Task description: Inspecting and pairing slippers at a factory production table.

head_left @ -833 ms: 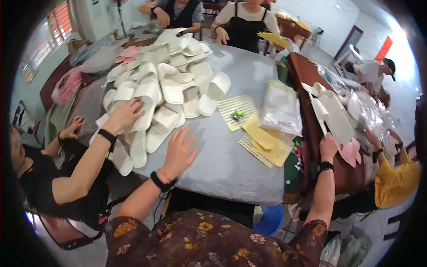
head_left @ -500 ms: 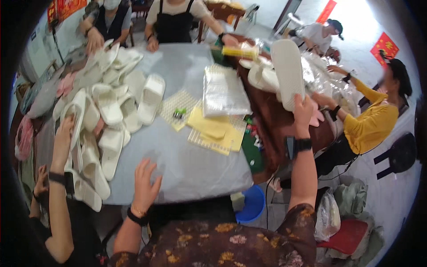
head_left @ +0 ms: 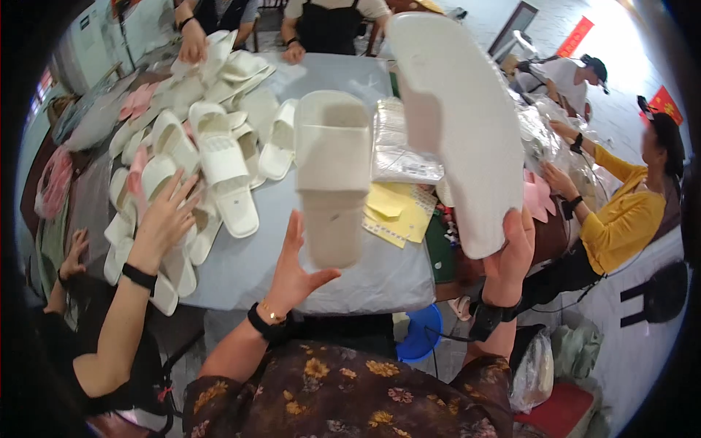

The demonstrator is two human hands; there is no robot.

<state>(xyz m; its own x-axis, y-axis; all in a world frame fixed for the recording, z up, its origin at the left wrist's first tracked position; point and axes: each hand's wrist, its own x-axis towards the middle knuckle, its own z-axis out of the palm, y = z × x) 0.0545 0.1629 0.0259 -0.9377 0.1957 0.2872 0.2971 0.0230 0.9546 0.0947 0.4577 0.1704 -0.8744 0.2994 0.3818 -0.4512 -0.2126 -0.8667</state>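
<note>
While right hand (head_left: 511,252) grips smooth cream sole (head_left: 456,124), left hand (head_left: 292,266) spread wide w/ ribbed slipper (head_left: 332,171).

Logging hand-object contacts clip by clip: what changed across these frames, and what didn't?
The right hand took a white slipper from the right side and lifted it high, sole facing the camera. A second white slipper now sits just above the left hand, which rose off the table, open. The co-worker's hand stays on the slipper pile; the yellow papers lie unmoved.
</note>
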